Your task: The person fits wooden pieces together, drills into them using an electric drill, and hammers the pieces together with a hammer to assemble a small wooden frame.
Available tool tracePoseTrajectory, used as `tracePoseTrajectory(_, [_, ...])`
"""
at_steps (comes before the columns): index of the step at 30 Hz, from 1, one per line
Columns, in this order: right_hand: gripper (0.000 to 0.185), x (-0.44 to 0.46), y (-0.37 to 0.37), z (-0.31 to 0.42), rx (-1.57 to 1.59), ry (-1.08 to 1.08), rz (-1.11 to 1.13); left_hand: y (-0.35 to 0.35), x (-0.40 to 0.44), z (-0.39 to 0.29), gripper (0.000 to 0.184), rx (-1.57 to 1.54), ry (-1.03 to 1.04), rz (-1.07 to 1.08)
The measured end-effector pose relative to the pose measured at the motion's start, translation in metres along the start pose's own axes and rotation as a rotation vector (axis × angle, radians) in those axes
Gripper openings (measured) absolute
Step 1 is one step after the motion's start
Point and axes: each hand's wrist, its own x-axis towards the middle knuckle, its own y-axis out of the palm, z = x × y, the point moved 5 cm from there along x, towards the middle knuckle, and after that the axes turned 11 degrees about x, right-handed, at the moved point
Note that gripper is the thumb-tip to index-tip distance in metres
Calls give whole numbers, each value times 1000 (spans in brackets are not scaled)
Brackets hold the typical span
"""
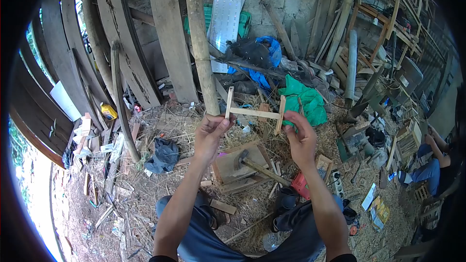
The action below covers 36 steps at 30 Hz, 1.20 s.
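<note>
A small H-shaped wooden frame point(256, 113) is held up in front of me, two short upright sticks joined by a thin crossbar. My left hand point(211, 133) pinches the lower end of its left upright between thumb and fingers. At the other side, my right hand point(301, 136) has its thumb and fingertips closed on the right upright. Below the hands, a hammer point(264, 171) lies across a low wooden block point(226, 173), its head toward the left. A red power tool point(301, 185) rests near my right forearm.
Wood scraps and shavings cover the ground. A dark crumpled bag point(164, 155) lies left, a green sack point(302, 99) ahead. Planks point(172, 34) and a bamboo pole point(198, 43) stand upright. A power strip point(337, 184) lies right; another person point(432, 162) sits at far right.
</note>
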Motion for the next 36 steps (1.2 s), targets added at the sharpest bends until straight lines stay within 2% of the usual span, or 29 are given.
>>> tracePoseTrajectory(2, [30,-1,-3,-10,213,99,-43,3,0,-7,17,47,11,1])
tracePoseTrajectory(4, [31,-3,-4,-13,188,146,-48,4,-2,-12,23,221,40,-58])
tracePoseTrajectory(7, [30,-5,-5,-14,150,191,-55,0,-2,-6,26,341,85,-13])
tracePoseTrajectory(10, [29,-4,-5,-15,175,222,-47,-4,-2,-6,23,369,32,-42])
tracePoseTrajectory(17, [29,-5,-5,-21,267,315,-47,6,-5,-18,28,433,61,-72])
tracePoseTrajectory(19, [32,-1,1,-13,279,322,-77,2,-6,-12,30,503,-39,-92])
tracePoseTrajectory(21, [35,-3,-2,-15,290,331,-112,3,-7,-11,29,514,-54,-71])
tracePoseTrajectory(23, [41,-7,-8,-31,246,393,-14,4,-7,-11,28,525,-64,-52])
tracePoseTrajectory(27, [40,-7,-14,-35,235,414,-17,4,-6,-12,25,595,-58,-10])
tracePoseTrajectory(36, [35,-6,-14,-34,259,576,127,3,-4,-12,24,636,-98,94])
